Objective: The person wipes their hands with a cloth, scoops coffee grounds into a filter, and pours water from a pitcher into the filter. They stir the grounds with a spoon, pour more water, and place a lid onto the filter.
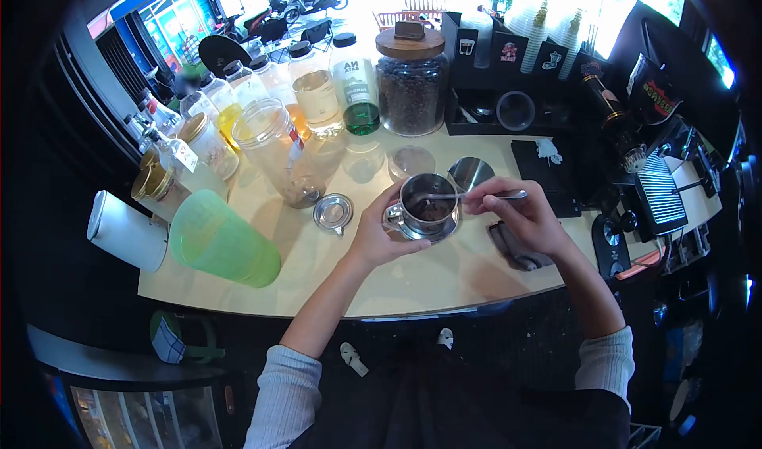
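Note:
A small metal cup (413,228) with a flared base stands over the front middle of the counter, dark contents inside it. My left hand (379,231) is wrapped round its left side. In my right hand (520,215) is a metal spoon (446,196), pinched by its handle, its bowl inside the cup. A round metal lid (332,213) lies left of the cup. Behind the cup, to the right, is an open metal container (470,173). A dark folded cloth (520,245) lies below my right hand.
At the left stand a green pitcher (226,238), a white canister (127,231), a tall clear jar (278,155) and several bottles. A wooden-lidded jar of dark beans (411,84) is at the back. Cup holders (508,52) and an espresso machine (663,191) are at the right.

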Demonstrator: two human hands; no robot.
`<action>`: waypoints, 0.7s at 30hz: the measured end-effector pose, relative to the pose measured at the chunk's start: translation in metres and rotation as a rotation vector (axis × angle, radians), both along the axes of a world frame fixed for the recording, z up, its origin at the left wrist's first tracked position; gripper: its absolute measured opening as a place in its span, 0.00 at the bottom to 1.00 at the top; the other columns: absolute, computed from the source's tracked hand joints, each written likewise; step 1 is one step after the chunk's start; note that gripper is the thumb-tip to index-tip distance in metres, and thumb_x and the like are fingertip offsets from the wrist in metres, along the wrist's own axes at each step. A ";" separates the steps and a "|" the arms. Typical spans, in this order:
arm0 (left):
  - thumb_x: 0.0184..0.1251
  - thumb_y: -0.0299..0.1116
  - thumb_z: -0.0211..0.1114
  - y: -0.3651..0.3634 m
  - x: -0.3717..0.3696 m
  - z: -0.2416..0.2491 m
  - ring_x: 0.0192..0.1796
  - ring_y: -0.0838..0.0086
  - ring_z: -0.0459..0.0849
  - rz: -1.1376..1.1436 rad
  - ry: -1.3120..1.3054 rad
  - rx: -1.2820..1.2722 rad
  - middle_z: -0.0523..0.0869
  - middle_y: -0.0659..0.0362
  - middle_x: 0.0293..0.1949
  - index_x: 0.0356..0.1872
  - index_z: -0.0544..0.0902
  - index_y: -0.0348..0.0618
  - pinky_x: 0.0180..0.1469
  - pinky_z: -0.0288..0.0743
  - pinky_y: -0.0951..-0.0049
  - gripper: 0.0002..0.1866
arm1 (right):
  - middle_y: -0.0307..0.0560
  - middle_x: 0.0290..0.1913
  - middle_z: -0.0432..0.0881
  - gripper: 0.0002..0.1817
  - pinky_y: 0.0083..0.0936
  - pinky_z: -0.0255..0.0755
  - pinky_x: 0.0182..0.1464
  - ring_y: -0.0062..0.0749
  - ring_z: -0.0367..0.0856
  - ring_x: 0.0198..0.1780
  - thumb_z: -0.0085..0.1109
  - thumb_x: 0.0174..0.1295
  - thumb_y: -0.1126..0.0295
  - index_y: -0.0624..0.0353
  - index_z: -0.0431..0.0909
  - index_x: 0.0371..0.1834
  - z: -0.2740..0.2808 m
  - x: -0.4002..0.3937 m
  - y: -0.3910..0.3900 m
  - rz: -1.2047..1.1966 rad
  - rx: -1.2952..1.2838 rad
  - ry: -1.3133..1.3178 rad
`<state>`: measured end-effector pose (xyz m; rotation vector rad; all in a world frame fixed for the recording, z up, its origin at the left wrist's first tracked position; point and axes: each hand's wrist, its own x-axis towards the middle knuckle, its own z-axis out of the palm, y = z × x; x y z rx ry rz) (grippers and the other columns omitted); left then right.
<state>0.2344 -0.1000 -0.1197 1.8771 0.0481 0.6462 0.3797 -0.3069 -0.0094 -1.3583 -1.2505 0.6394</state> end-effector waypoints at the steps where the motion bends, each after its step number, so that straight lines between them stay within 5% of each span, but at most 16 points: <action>1: 0.32 0.37 0.84 0.000 0.000 0.002 0.64 0.65 0.75 0.001 -0.003 0.002 0.78 0.52 0.60 0.67 0.65 0.38 0.68 0.66 0.65 0.54 | 0.47 0.42 0.83 0.11 0.25 0.75 0.55 0.25 0.81 0.49 0.51 0.70 0.74 0.69 0.79 0.48 0.001 0.000 0.000 0.027 -0.010 0.029; 7: 0.31 0.40 0.84 -0.002 -0.005 0.007 0.64 0.65 0.75 0.058 0.002 -0.019 0.77 0.52 0.60 0.68 0.64 0.38 0.69 0.64 0.64 0.56 | 0.46 0.39 0.84 0.10 0.23 0.75 0.50 0.23 0.82 0.44 0.51 0.70 0.75 0.69 0.80 0.46 -0.006 0.000 0.000 -0.045 0.069 -0.076; 10: 0.40 0.45 0.81 0.004 -0.014 0.013 0.60 0.66 0.76 0.122 -0.141 0.104 0.78 0.53 0.57 0.63 0.68 0.39 0.66 0.66 0.64 0.47 | 0.48 0.38 0.84 0.09 0.24 0.76 0.46 0.27 0.83 0.41 0.53 0.68 0.76 0.66 0.80 0.46 -0.004 -0.001 -0.003 -0.101 0.082 -0.260; 15: 0.67 0.41 0.62 0.002 -0.020 0.020 0.42 0.71 0.82 0.236 -0.048 0.120 0.83 0.57 0.35 0.40 0.78 0.37 0.51 0.71 0.67 0.15 | 0.52 0.35 0.82 0.07 0.30 0.75 0.39 0.41 0.83 0.36 0.55 0.66 0.77 0.63 0.78 0.46 0.003 -0.012 0.000 -0.142 0.138 -0.580; 17: 0.70 0.38 0.60 -0.006 -0.018 0.024 0.39 0.73 0.81 0.221 -0.048 0.083 0.82 0.58 0.31 0.37 0.78 0.36 0.48 0.72 0.69 0.13 | 0.54 0.35 0.81 0.08 0.35 0.73 0.35 0.48 0.81 0.35 0.55 0.65 0.76 0.62 0.76 0.46 0.002 -0.018 0.001 -0.086 0.159 -0.652; 21: 0.74 0.34 0.54 -0.009 -0.014 0.018 0.34 0.79 0.79 0.154 -0.068 -0.047 0.81 0.60 0.27 0.32 0.77 0.34 0.41 0.72 0.77 0.13 | 0.54 0.37 0.80 0.08 0.36 0.73 0.36 0.48 0.81 0.35 0.55 0.65 0.76 0.62 0.76 0.46 0.003 -0.014 0.003 -0.160 0.119 -0.699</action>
